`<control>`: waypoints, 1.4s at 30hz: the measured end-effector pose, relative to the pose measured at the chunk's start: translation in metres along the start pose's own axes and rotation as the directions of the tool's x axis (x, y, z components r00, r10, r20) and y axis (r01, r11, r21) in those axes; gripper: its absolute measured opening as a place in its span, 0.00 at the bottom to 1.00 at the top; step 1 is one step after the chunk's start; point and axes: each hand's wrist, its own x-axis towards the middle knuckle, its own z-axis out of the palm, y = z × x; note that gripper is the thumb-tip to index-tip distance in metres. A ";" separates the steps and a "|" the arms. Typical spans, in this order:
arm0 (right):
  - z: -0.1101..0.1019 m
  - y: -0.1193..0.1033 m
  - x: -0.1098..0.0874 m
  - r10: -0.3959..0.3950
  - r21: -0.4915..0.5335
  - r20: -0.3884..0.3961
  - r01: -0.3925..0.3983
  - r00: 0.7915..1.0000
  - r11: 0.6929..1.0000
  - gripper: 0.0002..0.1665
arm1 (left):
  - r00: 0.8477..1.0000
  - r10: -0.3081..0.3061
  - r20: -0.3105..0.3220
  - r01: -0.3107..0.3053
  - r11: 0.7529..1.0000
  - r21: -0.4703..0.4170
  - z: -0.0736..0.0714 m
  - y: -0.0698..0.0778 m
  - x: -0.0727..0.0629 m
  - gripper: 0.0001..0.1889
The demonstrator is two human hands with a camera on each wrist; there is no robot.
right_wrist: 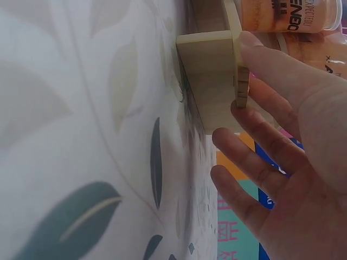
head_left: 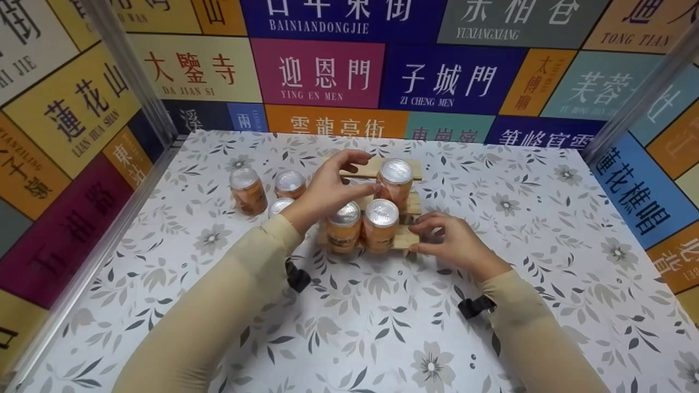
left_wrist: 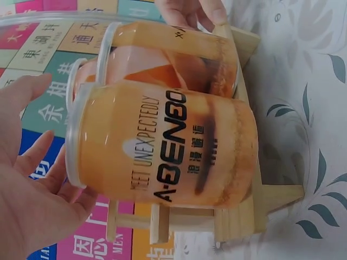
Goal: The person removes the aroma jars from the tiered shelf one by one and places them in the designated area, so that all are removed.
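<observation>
A stepped wooden rack [head_left: 408, 238] carries clear cans with silvery lids and orange contents. On its front step stand a left can [head_left: 343, 232] with dark lettering and a right can [head_left: 380, 229], side by side. Another can [head_left: 397, 188] stands behind them, apparently on the middle step. My left hand [head_left: 333, 188] hovers over the rack with spread, bent fingers. Its thumb reaches close to the rear can; whether they touch is unclear. At the front step's right end, my right hand [head_left: 458, 243] pinches the plank between thumb and fingers, its other fingers [right_wrist: 246, 162] spread away.
Left of the rack, a can [head_left: 248, 191] stands on the flower-patterned tabletop [head_left: 349, 338]. Two more cans, a back one [head_left: 290, 184] and a front one [head_left: 280, 206], are partly behind the left arm. Walls of coloured sign panels [head_left: 317, 73] enclose the table.
</observation>
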 end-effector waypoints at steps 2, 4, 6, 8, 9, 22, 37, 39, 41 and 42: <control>0.000 0.000 0.000 -0.006 0.002 -0.004 0.006 1.000 1.000 0.24 | 1.000 -0.005 0.019 0.005 1.000 0.008 0.002 0.002 0.002 0.34; 0.000 0.000 0.000 -0.011 -0.001 -0.006 0.011 1.000 1.000 0.24 | 0.999 -0.023 0.034 0.023 1.000 0.014 0.004 0.004 0.004 0.34; 0.000 0.001 0.000 -0.016 -0.003 -0.003 0.016 1.000 1.000 0.24 | 0.998 -0.044 0.049 0.044 0.999 0.017 0.006 0.006 0.006 0.33; 0.001 0.001 0.001 -0.019 -0.005 0.000 0.019 1.000 1.000 0.24 | 0.996 -0.061 0.064 0.060 0.998 0.019 0.009 0.008 0.008 0.33; 0.001 0.001 0.001 -0.017 -0.001 0.001 0.017 1.000 1.000 0.25 | 0.996 -0.058 0.070 0.057 0.998 0.022 0.010 0.009 0.009 0.32; 0.001 0.000 0.000 0.015 0.025 0.011 -0.015 1.000 1.000 0.25 | 0.994 -0.082 0.066 0.075 0.992 0.103 0.028 0.012 0.018 0.35; 0.001 0.001 0.001 0.004 0.049 -0.010 -0.004 1.000 0.999 0.23 | 0.993 -0.101 0.065 0.090 0.984 0.156 0.031 0.017 0.025 0.34; 0.001 0.001 0.000 0.008 0.052 -0.008 -0.008 1.000 0.999 0.23 | 0.993 -0.101 0.054 0.092 0.983 0.157 0.031 0.015 0.024 0.33; 0.000 0.001 -0.001 0.016 0.051 -0.004 -0.016 1.000 0.999 0.24 | 0.995 -0.093 0.042 0.086 0.985 0.151 0.032 0.014 0.024 0.32; 0.000 0.002 -0.001 0.020 0.051 -0.002 -0.020 1.000 0.998 0.24 | 0.996 -0.087 0.033 0.082 0.986 0.146 0.033 0.013 0.024 0.32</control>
